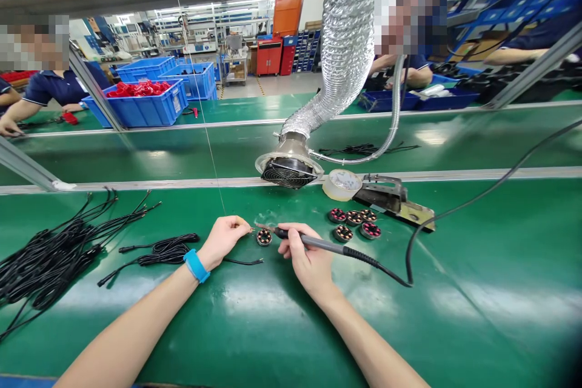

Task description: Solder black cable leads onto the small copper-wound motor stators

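- On the glossy green surface (282, 321): a likely skid of loose parts under any sideways push, with no clamp or fixture visible around the work;
- Below the silver duct (348, 30) and its fan (291, 173): perhaps poor clearing of the faint smoke, because of the gap between fan and work;
- At far left, in the black cable pile (59, 254): possible snagging during any pull, from so many crossed and overlapping lengths;
- Along the looping cord (394, 276): possible drag on the hot tip, from its own weight or a catch on the tape dispenser (386, 194);
- In the right hand (309, 260), wrapped firmly round the handle of the soldering iron (318, 244): risk of a burn to the opposite fingertips, from even a small slip leftward;
- In the left hand (225, 236), well apart from the right, fingertips pinched together on a thin strand (251, 230): risk of heat creeping back, from so short a free end; cannot tell whether wire or solder;
- Beyond the right hand, among five wound rings (343, 233): possible scattering by a stray knuckle, from standing so close together;
- Between the hands, flat on the surface beneath the iron's tip: the single wound ring (264, 237); possible turning or scorched windings, from off-centre pressure or overlong heat; cannot tell whether touching the tip.
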